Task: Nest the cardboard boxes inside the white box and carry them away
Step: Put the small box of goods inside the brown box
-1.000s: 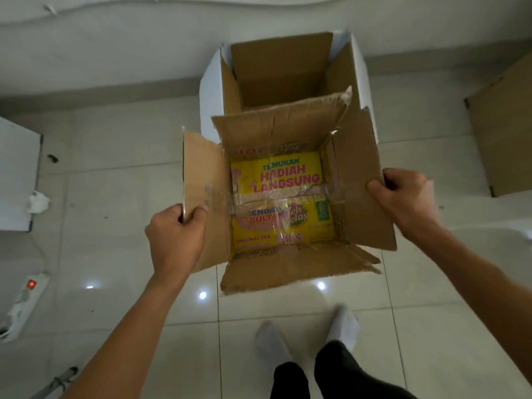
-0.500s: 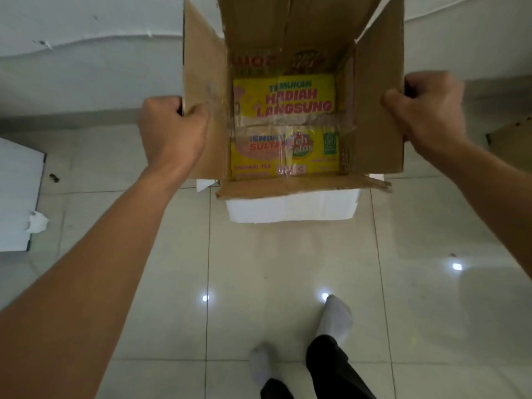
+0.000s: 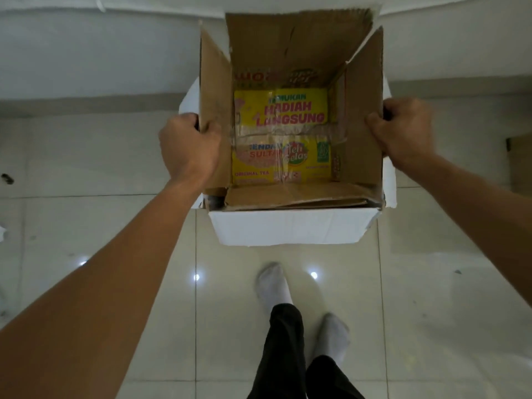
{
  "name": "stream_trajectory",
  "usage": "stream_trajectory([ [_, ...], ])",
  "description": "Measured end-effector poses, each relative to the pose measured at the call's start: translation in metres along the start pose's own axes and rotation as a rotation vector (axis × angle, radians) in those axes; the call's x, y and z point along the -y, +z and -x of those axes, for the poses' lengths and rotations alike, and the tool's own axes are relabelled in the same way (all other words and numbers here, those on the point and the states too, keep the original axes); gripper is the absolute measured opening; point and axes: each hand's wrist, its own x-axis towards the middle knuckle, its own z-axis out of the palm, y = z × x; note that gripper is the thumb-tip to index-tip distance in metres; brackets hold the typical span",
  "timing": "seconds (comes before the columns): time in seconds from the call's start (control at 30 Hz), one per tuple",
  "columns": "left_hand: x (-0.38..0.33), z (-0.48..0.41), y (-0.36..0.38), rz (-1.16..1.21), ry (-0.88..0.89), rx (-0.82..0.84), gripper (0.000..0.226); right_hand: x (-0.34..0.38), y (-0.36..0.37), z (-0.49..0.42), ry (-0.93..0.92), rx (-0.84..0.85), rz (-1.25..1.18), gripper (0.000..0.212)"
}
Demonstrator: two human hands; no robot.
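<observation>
Head view looks down on a tiled floor (image 3: pixel 431 283) of pale glossy tiles, where small light spots reflect. On the floor stands the white box (image 3: pixel 290 227), and its near wall shows below the brown one. The cardboard box (image 3: pixel 290 50) sits in the mouth of the white box, open side up, with all four flaps standing; how deep it has gone in I cannot tell. On its bottom there is a yellow printed panel (image 3: pixel 283 110) with the words "HADIAH LANGSUNG", crossed by a strip of clear tape.

The left hand (image 3: pixel 188 148) is closed around the lower edge of the left flap, thumb on the inner face and fingers behind it. The right hand (image 3: pixel 403 131) is closed in the same way on the right flap, at nearly the same height. So the cardboard box lies directly between the two hands, touching both. Both forearms are bare and stretched forward. Below, two feet in white socks (image 3: pixel 272 283) stand on the tiles, near the white box but apart from it.
</observation>
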Motion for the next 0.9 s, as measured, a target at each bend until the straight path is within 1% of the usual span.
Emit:
stream_trajectory([
  [0.13, 0.021, -0.001, 0.018, -0.021, -0.010, 0.046, 0.044, -0.022, 0.025, -0.007, 0.038, 0.024, 0.021, 0.034],
  [0.27, 0.038, -0.002, 0.034, -0.029, -0.012, 0.065, 0.047, -0.038, 0.047, -0.011, 0.085, 0.067, 0.045, 0.025],
  [0.33, 0.044, -0.003, 0.043, -0.048, -0.017, 0.082, 0.047, -0.044, 0.056, -0.015, 0.084, 0.089, 0.057, 0.025],
  [0.53, 0.060, -0.013, 0.071, -0.162, -0.016, 0.153, 0.038, -0.057, 0.080, -0.036, 0.146, 0.207, 0.090, 0.025],
  [0.63, 0.066, -0.012, 0.083, -0.251, 0.004, 0.190, 0.022, -0.064, 0.088, -0.043, 0.174, 0.258, 0.095, 0.025],
  [0.7, 0.069, -0.012, 0.088, -0.268, 0.008, 0.215, 0.019, -0.068, 0.091, -0.046, 0.169, 0.262, 0.093, 0.026],
  [0.83, 0.068, -0.017, 0.093, -0.309, 0.022, 0.227, 0.022, -0.074, 0.096, -0.052, 0.197, 0.297, 0.067, 0.030],
  [0.9, 0.064, -0.017, 0.095, -0.388, 0.009, 0.200, 0.033, -0.076, 0.099, -0.057, 0.267, 0.329, 0.088, 0.036],
])
